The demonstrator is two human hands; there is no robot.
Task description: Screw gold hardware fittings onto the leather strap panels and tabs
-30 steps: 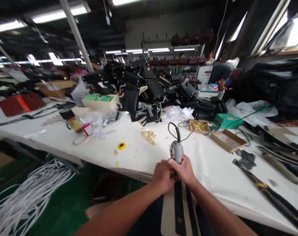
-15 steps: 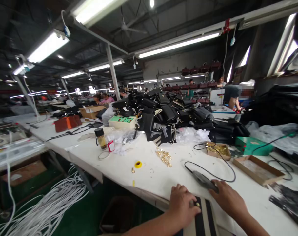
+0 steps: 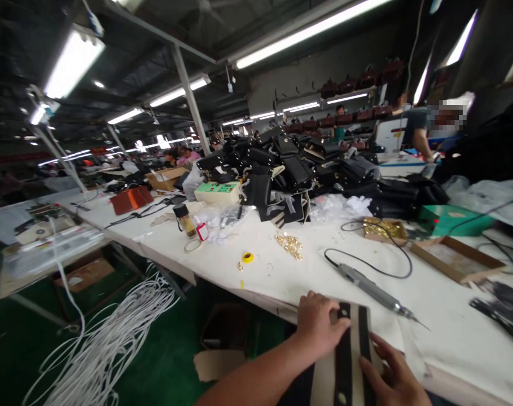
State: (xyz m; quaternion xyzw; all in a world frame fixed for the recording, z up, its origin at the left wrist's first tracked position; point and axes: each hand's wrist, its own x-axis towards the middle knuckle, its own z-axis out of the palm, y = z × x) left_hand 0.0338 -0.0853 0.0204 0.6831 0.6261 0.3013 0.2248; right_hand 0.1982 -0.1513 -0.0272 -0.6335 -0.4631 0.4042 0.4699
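Observation:
A black-and-beige striped bag piece [image 3: 355, 338] lies at the table's front edge, with small metal fittings on one dark stripe. My left hand [image 3: 321, 327] grips its far left part, the thumb on top near a fitting. On the right edge of the same piece is my right hand [image 3: 394, 369], thumb over the top and fingers along the side. A grey electric screwdriver [image 3: 368, 290] with a thin bit rests on the table beyond my right hand, its black cord looping behind. Gold fittings [image 3: 289, 246] lie in a loose pile farther back.
A heap of black bags [image 3: 281, 163] covers the table's back. At right stand a carton of gold parts [image 3: 383, 231], a shallow carton [image 3: 459, 259] and a green box [image 3: 453, 219]. A yellow tape roll [image 3: 248, 257] lies left. Another person [image 3: 419, 132] works at the back right.
My right hand has let go of the electric screwdriver, now lying on the table, and has moved down to the striped bag piece. My left hand stays on the piece. The view has shifted.

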